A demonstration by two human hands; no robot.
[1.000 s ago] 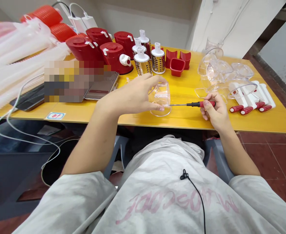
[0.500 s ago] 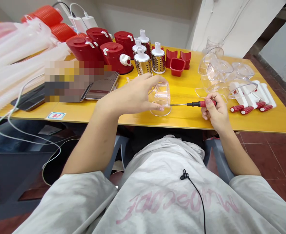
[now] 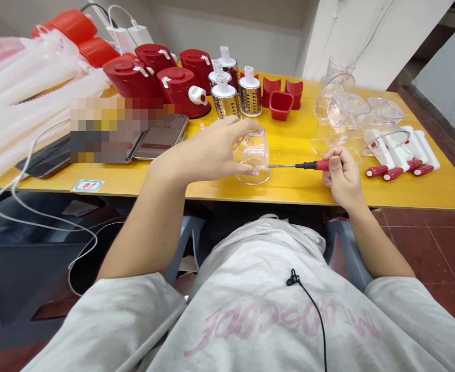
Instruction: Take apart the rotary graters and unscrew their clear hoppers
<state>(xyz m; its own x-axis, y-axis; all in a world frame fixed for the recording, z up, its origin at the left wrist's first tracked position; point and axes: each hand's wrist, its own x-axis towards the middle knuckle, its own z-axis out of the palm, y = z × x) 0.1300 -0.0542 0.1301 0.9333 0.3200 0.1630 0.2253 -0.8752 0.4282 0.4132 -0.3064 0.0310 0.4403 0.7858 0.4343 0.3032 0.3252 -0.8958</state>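
My left hand [image 3: 227, 152] is closed around a clear plastic housing [image 3: 259, 150] resting near the table's front edge; the fingers hide part of it. In my right hand [image 3: 342, 175] is a screwdriver [image 3: 308, 165] with a red and black handle, gripped at the handle's end. Its shaft lies level and points left. The tip meets the right side of the clear housing, low down; whether a screw sits there I cannot make out.
Behind my left hand stand metal grater drums [image 3: 226, 101], red bases [image 3: 183, 90] and small red pushers [image 3: 281, 105]. Several clear plastic parts [image 3: 347, 111] and white crank handles with red grips [image 3: 393, 174] lie to the right. Phones [image 3: 161, 137] and a white cable [image 3: 29, 155] are left.
The fingers of my right hand have shifted around the screwdriver handle. The housing and my left hand hold nearly the same pose, and the whole view has moved slightly.
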